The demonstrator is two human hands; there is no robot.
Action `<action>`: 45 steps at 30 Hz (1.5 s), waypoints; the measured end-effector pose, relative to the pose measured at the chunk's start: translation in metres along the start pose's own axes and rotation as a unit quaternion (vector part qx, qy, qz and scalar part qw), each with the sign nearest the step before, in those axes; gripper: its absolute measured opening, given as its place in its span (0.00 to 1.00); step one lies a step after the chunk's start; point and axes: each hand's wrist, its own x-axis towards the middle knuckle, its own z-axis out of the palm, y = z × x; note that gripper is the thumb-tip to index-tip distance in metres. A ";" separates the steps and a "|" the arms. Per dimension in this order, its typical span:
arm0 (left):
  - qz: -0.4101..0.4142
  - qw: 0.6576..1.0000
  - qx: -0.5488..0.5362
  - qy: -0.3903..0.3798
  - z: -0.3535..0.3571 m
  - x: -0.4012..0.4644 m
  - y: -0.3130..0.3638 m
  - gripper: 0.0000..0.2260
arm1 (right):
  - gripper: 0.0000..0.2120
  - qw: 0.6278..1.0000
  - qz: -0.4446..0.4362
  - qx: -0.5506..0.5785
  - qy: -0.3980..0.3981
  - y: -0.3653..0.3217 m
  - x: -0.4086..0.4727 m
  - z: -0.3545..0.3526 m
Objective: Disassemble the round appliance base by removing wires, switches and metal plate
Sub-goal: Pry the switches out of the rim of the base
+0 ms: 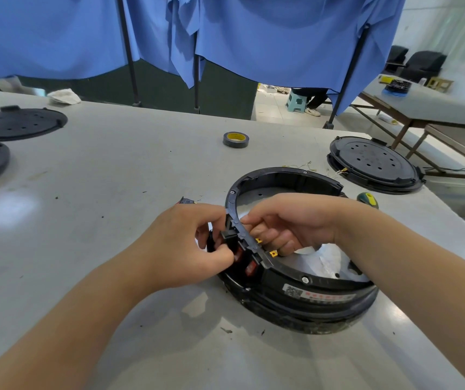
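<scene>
Two hands work on the black round base (pixel 310 299), which lies on the grey table (pixel 113 178). The left hand (pixel 186 246) is outside the rim, and its grip is closed on a small black switch (pixel 229 235) at the wall of the base, with thumb and fingers pinching it. The right hand (pixel 284 220) is across the rim from it, inside the ring, with fingers curled behind the same part of the wall; what exactly this grip holds I cannot tell, because the rim hides the fingertips. Just below the left grip, two red switches (pixel 244 261) sit in the wall. Beside the right fingers, small yellow terminals (pixel 273 253) show on the inner side. Under the right hand, the metal plate (pixel 329 263) lies inside the base.

Beyond the left hand, another small switch (pixel 186 200) lies on the table. Far behind both hands stands a roll of tape (pixel 236 139). To the right of the right hand there is a screwdriver handle (pixel 367 199), and further a black disc (pixel 374 164) with thin wires (pixel 307 166) near it. Far to the left of the left hand lie two more black discs (pixel 17 123).
</scene>
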 end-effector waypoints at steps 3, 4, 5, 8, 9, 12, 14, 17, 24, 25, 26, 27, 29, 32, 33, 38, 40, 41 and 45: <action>-0.009 1.000 -0.008 -0.009 -0.003 -0.001 0.002 0.10 | 0.26 1.000 -0.008 -0.029 0.006 0.000 -0.002 0.002; -0.016 1.000 -0.016 -0.015 -0.005 -0.001 0.002 0.08 | 0.26 0.999 -0.015 -0.039 0.010 0.000 -0.003 0.002; -0.024 0.999 -0.025 -0.024 -0.006 0.000 0.002 0.07 | 0.25 0.998 -0.024 -0.053 0.017 0.001 -0.004 0.003; -0.063 0.993 -0.063 -0.081 -0.017 0.002 -0.003 0.08 | 0.21 0.990 -0.050 -0.115 0.057 0.001 -0.006 0.005; -0.078 0.989 -0.081 -0.101 -0.021 0.003 -0.005 0.10 | 0.19 0.986 -0.053 -0.140 0.077 0.001 -0.007 0.007; -0.110 0.979 -0.124 -0.118 -0.029 0.005 -0.010 0.11 | 0.16 0.966 -0.063 -0.210 0.134 0.001 -0.009 0.012; -0.125 0.978 -0.134 -0.097 -0.031 0.006 -0.014 0.11 | 0.14 0.957 -0.066 -0.243 0.145 0.001 -0.011 0.016; -0.156 0.979 -0.115 -0.063 -0.032 0.010 -0.021 0.12 | 0.13 0.950 -0.066 -0.272 0.139 0.000 -0.016 0.017; -0.242 0.969 0.055 0.001 -0.020 0.011 -0.046 0.15 | 0.10 0.960 -0.083 -0.242 0.111 -0.001 -0.023 0.018; -0.246 0.966 0.079 -0.001 -0.017 0.011 -0.048 0.12 | 0.10 0.960 -0.084 -0.240 0.114 -0.001 -0.023 0.018; -0.248 0.964 0.094 -0.002 -0.014 0.011 -0.050 0.10 | 0.10 0.961 -0.085 -0.237 0.118 0.000 -0.023 0.018; -0.247 0.964 0.103 -0.002 -0.012 0.012 -0.051 0.10 | 0.10 0.960 -0.085 -0.236 0.123 0.000 -0.023 0.019; -0.242 0.963 0.121 -0.003 -0.009 0.012 -0.051 0.09 | 0.10 0.959 -0.085 -0.236 0.133 0.000 -0.023 0.019; -0.232 0.959 0.164 -0.005 -0.008 0.011 -0.051 0.06 | 0.08 0.958 -0.087 -0.236 0.139 0.001 -0.023 0.020; -0.227 0.958 0.176 -0.003 -0.008 0.010 -0.052 0.05 | 0.08 0.958 -0.089 -0.237 0.138 0.002 -0.023 0.020; -0.191 0.963 0.189 0.026 -0.006 0.010 -0.051 0.11 | 0.08 0.960 -0.102 -0.228 0.127 0.002 -0.022 0.018; -0.174 0.970 0.166 0.045 -0.005 0.011 -0.048 0.11 | 0.09 0.958 -0.111 -0.229 0.136 0.001 -0.023 0.019; -0.162 0.974 0.149 0.058 -0.005 0.011 -0.046 0.11 | 0.10 0.955 -0.116 -0.233 0.144 0.001 -0.024 0.019; -0.080 0.986 0.069 0.125 -0.011 0.009 -0.028 0.07 | 0.11 0.943 -0.125 -0.265 0.158 0.001 -0.026 0.018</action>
